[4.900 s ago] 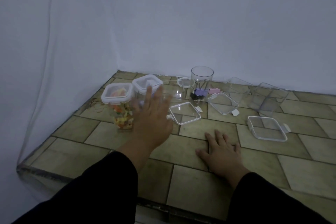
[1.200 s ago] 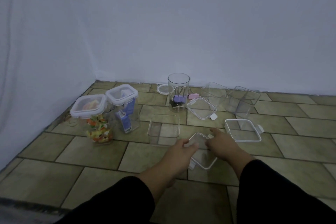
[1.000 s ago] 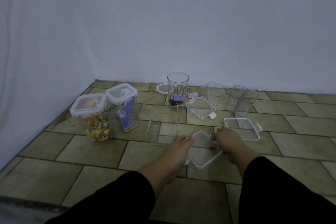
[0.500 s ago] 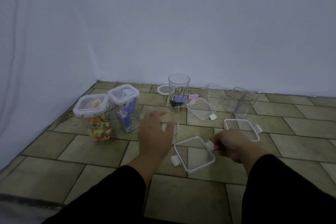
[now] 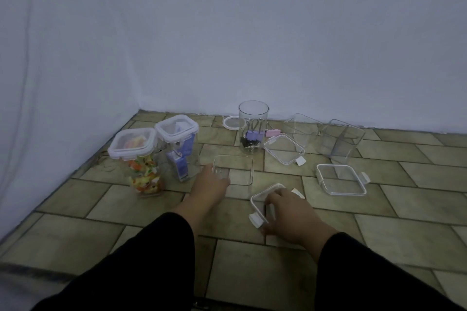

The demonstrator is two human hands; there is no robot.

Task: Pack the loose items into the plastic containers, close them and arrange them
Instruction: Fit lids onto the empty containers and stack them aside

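My right hand [image 5: 286,212] holds a clear square lid [image 5: 260,199] with white clips just above the tiled floor. My left hand [image 5: 208,184] grips the near left corner of an empty square container [image 5: 236,170] standing in front of me. At the left stand two closed containers, one with colourful pieces [image 5: 137,159] and one with purple items [image 5: 179,145]. A round clear jar [image 5: 252,126] at the back holds binder clips, and a pink clip [image 5: 273,132] lies beside it.
Two more square lids lie on the tiles, one behind the empty container [image 5: 284,149] and one to the right [image 5: 341,179]. Two empty clear containers [image 5: 302,129] [image 5: 341,140] stand at the back right. A round lid [image 5: 231,122] lies by the wall.
My left hand let go of the lid and reached forward to the empty square container. My right hand brought the lid down and closer to me, now covering it from above.
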